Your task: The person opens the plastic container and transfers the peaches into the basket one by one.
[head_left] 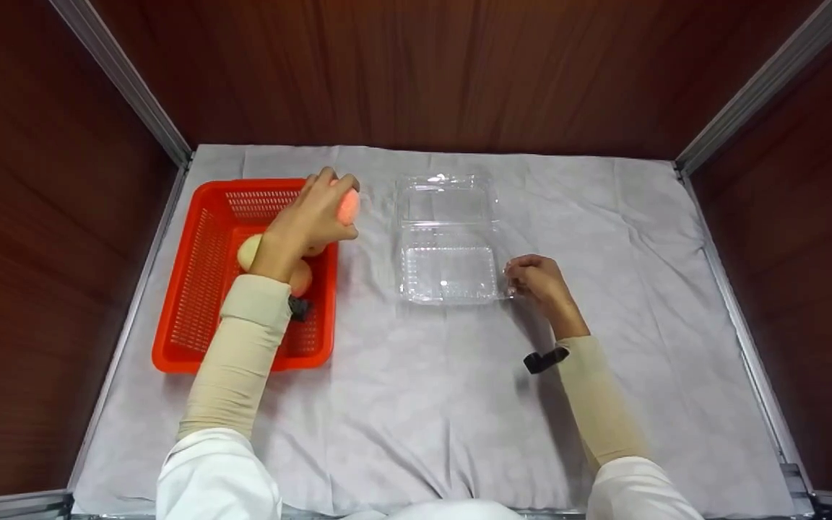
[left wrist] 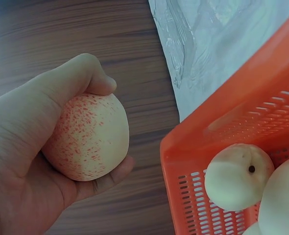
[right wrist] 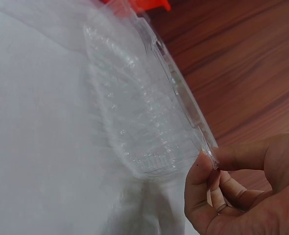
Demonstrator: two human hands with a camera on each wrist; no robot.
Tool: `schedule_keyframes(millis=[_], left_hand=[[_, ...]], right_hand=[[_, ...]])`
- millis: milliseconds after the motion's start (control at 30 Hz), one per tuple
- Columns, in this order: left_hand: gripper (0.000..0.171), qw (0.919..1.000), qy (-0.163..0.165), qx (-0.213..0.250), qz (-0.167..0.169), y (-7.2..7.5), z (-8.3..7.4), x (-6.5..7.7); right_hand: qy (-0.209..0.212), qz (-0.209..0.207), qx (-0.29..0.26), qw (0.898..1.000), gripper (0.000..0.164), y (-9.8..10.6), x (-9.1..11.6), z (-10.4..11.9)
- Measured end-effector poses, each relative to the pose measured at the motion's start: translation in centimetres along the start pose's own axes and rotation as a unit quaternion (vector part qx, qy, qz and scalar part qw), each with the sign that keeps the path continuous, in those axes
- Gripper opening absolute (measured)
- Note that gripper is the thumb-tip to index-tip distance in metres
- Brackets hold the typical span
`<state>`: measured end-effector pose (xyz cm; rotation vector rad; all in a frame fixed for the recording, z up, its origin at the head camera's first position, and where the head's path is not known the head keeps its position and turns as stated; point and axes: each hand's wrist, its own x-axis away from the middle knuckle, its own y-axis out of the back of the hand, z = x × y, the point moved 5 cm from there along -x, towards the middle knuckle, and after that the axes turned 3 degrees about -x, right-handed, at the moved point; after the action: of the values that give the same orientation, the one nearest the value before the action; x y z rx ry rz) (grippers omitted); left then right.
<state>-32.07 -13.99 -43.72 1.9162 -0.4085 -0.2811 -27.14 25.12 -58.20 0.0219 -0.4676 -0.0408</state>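
My left hand (head_left: 315, 213) grips a peach (head_left: 348, 207) above the right rim of the red basket. In the left wrist view this peach (left wrist: 93, 139) is pale with red speckles, thumb on one side and fingers curled under it. More peaches (left wrist: 238, 176) lie inside the basket (head_left: 322, 347), partly hidden by my left arm in the head view. A clear plastic clamshell box (head_left: 448, 274) lies opened out on the cloth, its lid toward the back. At its right edge my right hand (head_left: 537, 280) pinches the rim between thumb and fingers; the right wrist view shows this grip close up.
A pale grey cloth (head_left: 401, 412) covers the table and has creases. Dark wood-look panels (head_left: 423, 72) with metal frame bars stand at the back and both sides. The basket's wall stands between its peaches and the clear box.
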Motion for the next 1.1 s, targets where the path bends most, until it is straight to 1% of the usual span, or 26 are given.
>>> schedule_keyframes(millis=[200,467,833,967,1100], left_hand=[[0.06,0.9999,0.014,0.005,0.004,0.0,0.6,0.3],[0.062,0.9995,0.027,0.003,0.014,0.0,1.3,0.5],[0.061,0.9997,0.021,0.015,0.002,0.2,2.5,0.8],[0.059,0.9994,0.026,0.022,0.004,0.1,2.8,0.9],[0.059,0.999,0.035,0.025,0.007,0.1,3.2,0.9]], right_hand=[[-0.01,0.001,0.0,1.0,0.018,0.0,-0.1,0.0],[-0.014,0.002,-0.002,1.0,0.016,0.1,-0.4,-0.1],[-0.006,-0.012,0.006,1.0,0.013,0.0,-0.3,0.0],[-0.006,-0.013,0.009,1.0,0.013,0.1,-0.1,0.0],[-0.006,-0.007,0.009,1.0,0.014,0.1,-0.1,0.1]])
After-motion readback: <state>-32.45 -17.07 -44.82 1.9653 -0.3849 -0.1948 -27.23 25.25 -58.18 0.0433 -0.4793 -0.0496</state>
